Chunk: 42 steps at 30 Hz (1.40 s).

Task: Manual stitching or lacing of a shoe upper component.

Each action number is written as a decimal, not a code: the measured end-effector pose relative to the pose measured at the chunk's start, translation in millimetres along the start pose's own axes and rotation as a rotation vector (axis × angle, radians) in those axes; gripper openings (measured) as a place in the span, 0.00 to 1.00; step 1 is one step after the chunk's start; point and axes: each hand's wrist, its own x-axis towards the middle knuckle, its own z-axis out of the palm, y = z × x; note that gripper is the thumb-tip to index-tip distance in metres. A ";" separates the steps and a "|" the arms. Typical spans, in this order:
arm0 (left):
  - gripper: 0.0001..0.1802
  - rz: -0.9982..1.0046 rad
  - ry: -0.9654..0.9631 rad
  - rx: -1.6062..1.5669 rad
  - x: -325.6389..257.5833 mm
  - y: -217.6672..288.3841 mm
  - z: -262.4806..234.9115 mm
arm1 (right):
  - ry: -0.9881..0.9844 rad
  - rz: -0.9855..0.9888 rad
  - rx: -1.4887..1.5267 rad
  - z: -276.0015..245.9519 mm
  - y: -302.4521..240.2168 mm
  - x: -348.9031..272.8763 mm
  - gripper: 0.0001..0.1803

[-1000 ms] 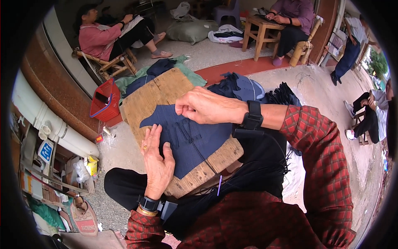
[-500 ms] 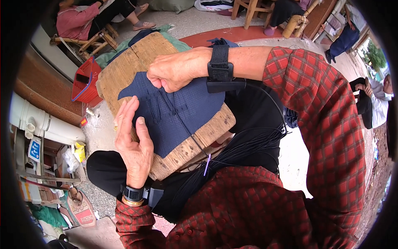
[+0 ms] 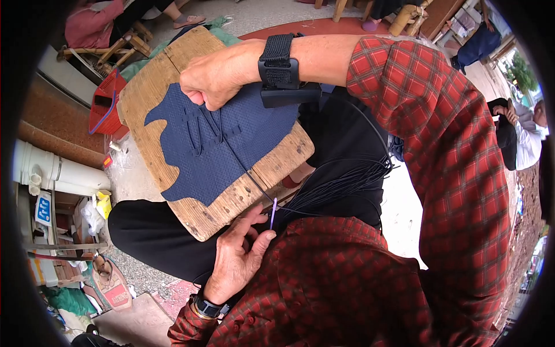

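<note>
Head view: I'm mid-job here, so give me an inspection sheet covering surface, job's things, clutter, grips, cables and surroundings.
Surface: wooden board, worn, a seam showing.
Job's things: dark-blue piece, flat on the board; dark cord looped on it, running off the near edge toward the purple stick.
Clutter: red basket at left, dark object inside; yellow package lower down.
Grips: right grip curled over the blue piece, contents hidden; left grip with fingertips at the stick, firm hold unclear.
Cables: black cable from the right wrist's box; bundled dark strands on the lap.
Surroundings: seated person upper left, another at right.
</note>
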 end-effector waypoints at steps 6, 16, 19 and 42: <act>0.10 0.260 0.065 -0.011 20.7 -10.2 21.6 | 0.019 -0.042 0.036 -4.6 -8.5 -13.8 0.10; 0.20 0.610 -0.287 0.552 -13.5 14.0 -30.8 | 0.210 -0.170 0.120 21.0 16.1 -5.8 0.09; 0.15 0.719 -0.067 0.685 -21.0 37.3 -53.3 | 0.313 -0.248 0.128 30.9 20.0 -7.4 0.08; 0.17 0.435 0.343 0.531 128.8 -5.6 -106.5 | 0.573 -0.181 0.276 53.6 23.9 -13.9 0.11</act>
